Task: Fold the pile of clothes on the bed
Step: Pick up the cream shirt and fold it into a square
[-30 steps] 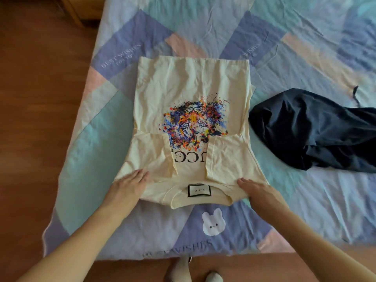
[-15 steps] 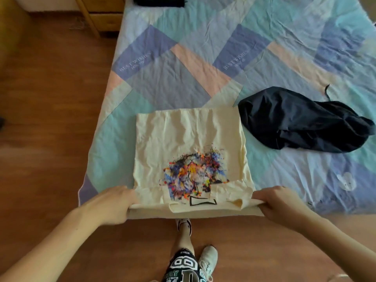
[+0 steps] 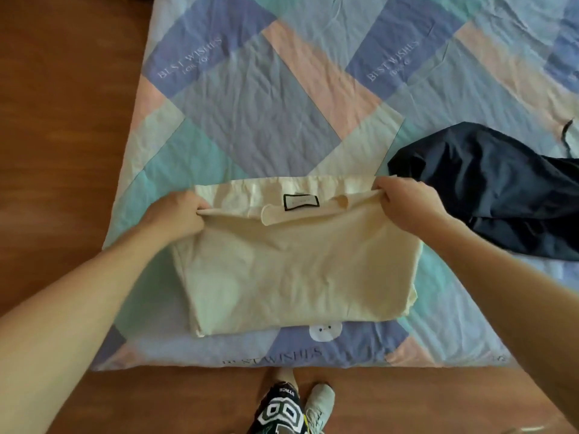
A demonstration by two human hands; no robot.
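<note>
I saw the cream shirt [image 3: 297, 264] lying folded in half in the middle of the frame, on the bed [image 3: 282, 120] with its patchwork cover. Its plain back faced up, and a small black label [image 3: 300, 202] showed at the far edge. My left hand [image 3: 175, 214] pinched the left corner of the top layer with curled fingers. My right hand [image 3: 407, 205] pinched the right corner the same way. A dark blue garment [image 3: 495, 189] lay crumpled at the right of the frame, just beside my right hand. The wooden floor [image 3: 62, 120] showed on the left. My shoe [image 3: 319, 402] showed at the bottom of the frame.
</note>
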